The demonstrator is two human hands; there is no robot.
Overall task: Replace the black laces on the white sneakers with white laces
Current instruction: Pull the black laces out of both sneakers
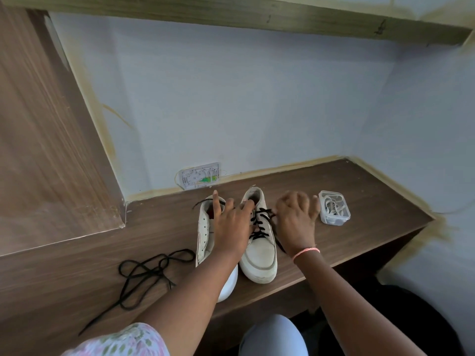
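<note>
Two white canvas sneakers sit side by side on the dark wood-grain desk [347, 227]. Notes run from my edge of the desk outward.

Nearest, at 8 o'clock from the shoes: loose black lace [144, 276], fully removed, lying in a tangle on the desk.

Left sneaker [204, 240]: eyelets bare on the visible side, though a short black strand shows at its collar, 12 o'clock. Right sneaker [259, 253]: black lace still threaded [261, 224] across several rows.

My left hand [232, 227] lies across both shoes, fingers spread and fairly straight, pressing them down; it grips nothing that I can see. My right hand [295, 219] is at 3 o'clock of the right sneaker, fingers curled by the lace's outer end; blurred, so I cannot tell whether they actually pinch it.

Farther, at 2 o'clock: small clear plastic box [334, 208] holding the white laces [332, 205], untouched.

Risks, judged:
- pulling the lace sideways could drag the right sneaker toward the box if my left hand eases off;
- a tip may snag in an eyelet if pulled at an angle;
- the loose lace could slide off the near edge.
</note>
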